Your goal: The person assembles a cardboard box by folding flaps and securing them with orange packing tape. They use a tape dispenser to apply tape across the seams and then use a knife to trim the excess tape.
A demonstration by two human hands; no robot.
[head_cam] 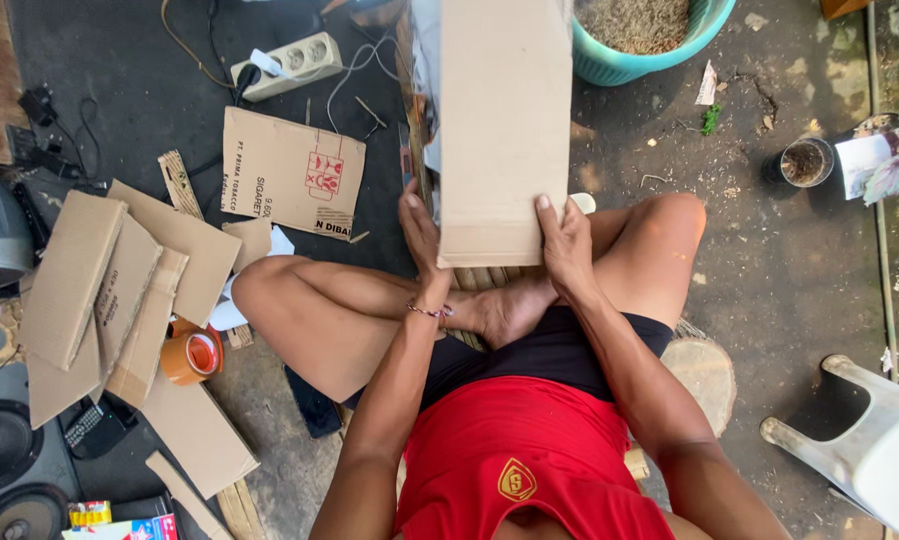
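i sit cross-legged on the ground and hold a long cardboard panel point(500, 120) upright in front of me, its lower end just above my crossed ankles. my left hand point(422, 235) grips its left edge, fingers curled around behind it, thumb side toward me. my right hand point(568, 245) clasps the lower right corner, fingers wrapped onto the front face. both hands are closed on the board, one on each side, so it sits between them and rises away from me past the top of the view.

judging by the cut cardboard pieces point(120, 290) stacked to my left, a good part of the cutting looks done. the roll of orange tape point(192, 355) lies near my left knee, untouched and well apart from my hands, so i judge any taping of this panel is still to come.
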